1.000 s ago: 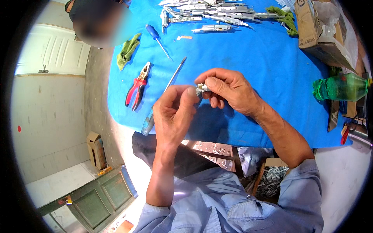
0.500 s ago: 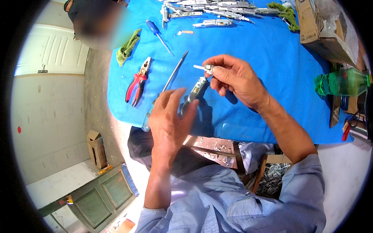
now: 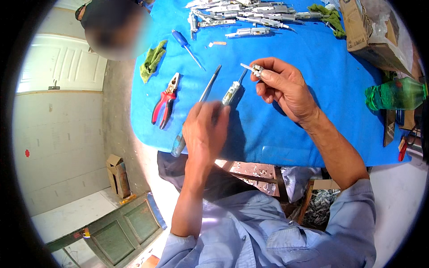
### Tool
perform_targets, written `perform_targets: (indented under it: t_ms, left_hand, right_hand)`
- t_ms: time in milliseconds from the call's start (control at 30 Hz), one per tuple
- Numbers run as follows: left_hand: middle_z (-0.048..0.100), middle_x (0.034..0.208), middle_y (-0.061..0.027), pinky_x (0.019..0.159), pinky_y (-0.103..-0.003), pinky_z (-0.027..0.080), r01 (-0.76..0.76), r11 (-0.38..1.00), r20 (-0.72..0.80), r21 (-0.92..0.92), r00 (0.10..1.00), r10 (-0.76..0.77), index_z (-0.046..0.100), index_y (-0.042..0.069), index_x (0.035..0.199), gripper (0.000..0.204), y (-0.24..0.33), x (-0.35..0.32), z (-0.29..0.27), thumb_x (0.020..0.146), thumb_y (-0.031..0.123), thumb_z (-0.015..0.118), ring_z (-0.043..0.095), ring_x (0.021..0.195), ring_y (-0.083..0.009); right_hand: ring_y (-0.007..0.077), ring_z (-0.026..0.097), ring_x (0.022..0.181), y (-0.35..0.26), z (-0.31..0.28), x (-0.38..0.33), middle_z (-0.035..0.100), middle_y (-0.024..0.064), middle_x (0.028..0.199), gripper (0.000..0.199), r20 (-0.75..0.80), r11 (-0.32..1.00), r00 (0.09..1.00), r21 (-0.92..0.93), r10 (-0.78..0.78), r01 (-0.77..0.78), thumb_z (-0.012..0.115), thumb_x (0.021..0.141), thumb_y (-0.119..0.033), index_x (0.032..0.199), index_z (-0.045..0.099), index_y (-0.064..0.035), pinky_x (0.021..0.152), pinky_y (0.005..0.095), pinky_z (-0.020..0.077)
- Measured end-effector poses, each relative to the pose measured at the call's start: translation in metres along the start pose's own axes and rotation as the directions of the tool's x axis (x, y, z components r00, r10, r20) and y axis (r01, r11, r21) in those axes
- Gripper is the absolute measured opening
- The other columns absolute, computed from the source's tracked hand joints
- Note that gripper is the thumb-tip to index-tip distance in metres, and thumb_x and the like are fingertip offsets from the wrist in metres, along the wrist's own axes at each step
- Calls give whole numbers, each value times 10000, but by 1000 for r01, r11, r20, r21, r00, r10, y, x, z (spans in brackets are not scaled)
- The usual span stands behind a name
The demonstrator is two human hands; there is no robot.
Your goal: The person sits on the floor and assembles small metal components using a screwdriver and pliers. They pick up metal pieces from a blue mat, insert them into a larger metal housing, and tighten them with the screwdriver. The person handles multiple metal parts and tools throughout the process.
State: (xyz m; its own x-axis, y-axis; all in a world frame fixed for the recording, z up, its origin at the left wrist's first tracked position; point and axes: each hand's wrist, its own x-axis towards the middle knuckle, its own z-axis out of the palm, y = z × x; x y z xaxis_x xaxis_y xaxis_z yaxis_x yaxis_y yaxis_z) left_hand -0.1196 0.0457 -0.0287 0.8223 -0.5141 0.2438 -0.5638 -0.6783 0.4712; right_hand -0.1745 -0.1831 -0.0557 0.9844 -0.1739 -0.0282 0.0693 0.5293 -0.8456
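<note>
My right hand (image 3: 286,85) pinches a small metal piece (image 3: 257,70) with a white pin sticking out, held above the blue cloth between thumb and fingertips. Left of it, my left hand (image 3: 204,131) has its fingers closed round the lower end of a long silver metal part (image 3: 231,94). Motion smears these fingers, and they hide that end; a thin rod projects from the part's far end. Partly behind my left hand lies a screwdriver (image 3: 210,85) with a translucent bluish handle. Red-and-black pliers (image 3: 165,102) rest farther left.
Several silver metal parts (image 3: 250,13) are heaped at the table's far side. A blue-handled screwdriver (image 3: 182,39) and a green rag (image 3: 153,60) lie at far left. A cardboard box (image 3: 357,27) and green bottle (image 3: 395,94) stand at right. Another person (image 3: 117,27) is at upper left.
My left hand's fingers have drawn together over the lower end of the silver part, which has moved away from me. My right hand, still pinching the small piece, has shifted slightly right.
</note>
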Motion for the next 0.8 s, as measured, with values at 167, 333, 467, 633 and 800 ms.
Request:
perform_targets:
  t_ms: [167, 333, 467, 633, 800]
  left_hand:
    - [736, 979, -137, 717, -357, 565, -25, 999, -135, -22, 991, 22, 757, 19, 1086, 213, 4, 19, 12, 915, 130, 816, 707, 815, -254]
    - [755, 1080, -140, 776, -346, 574, -99, 989, -202, 113, 972, 121, 753, 26, 1140, 262, -21, 9, -9, 912, 128, 831, 724, 936, -261]
    - [744, 1144, -151, 849, -362, 564, -6, 991, -234, 135, 971, 38, 740, 18, 1173, 311, -39, -17, -39, 904, 135, 841, 710, 1030, -247]
    - [735, 1160, -174, 889, -370, 567, 89, 983, -111, 161, 991, -72, 730, -4, 1186, 349, -52, -45, -57, 904, 166, 846, 711, 1045, -277]
    - [721, 1151, -199, 913, -380, 563, 100, 984, -72, 149, 993, -90, 707, -45, 1168, 304, -60, -50, -50, 933, 124, 800, 714, 1007, -310]
  right_hand:
    - [89, 686, 774, -1, 2, 1, 747, 80, 1051, 325, -20, 1000, 1000, 0, 22, -22, 629, 1084, -237, 1302, 644, 3, 613, 212, 533]
    - [83, 677, 750, -3, 2, -1, 746, 85, 1044, 330, -19, 999, 999, -18, 35, -35, 628, 1085, -262, 1285, 634, 1, 600, 217, 526]
    - [83, 671, 746, -1, 3, -1, 744, 86, 1038, 338, -21, 998, 999, -35, 42, -43, 634, 1078, -270, 1277, 627, 3, 601, 218, 524]
    - [86, 674, 767, 0, 2, 0, 740, 86, 1041, 357, 1, 997, 1000, -68, 27, -27, 632, 1074, -255, 1310, 623, 12, 610, 220, 530]
    - [96, 683, 838, 1, 0, 2, 731, 94, 1089, 386, 75, 994, 997, -104, -3, 11, 628, 1075, -254, 1346, 628, 22, 633, 225, 542]
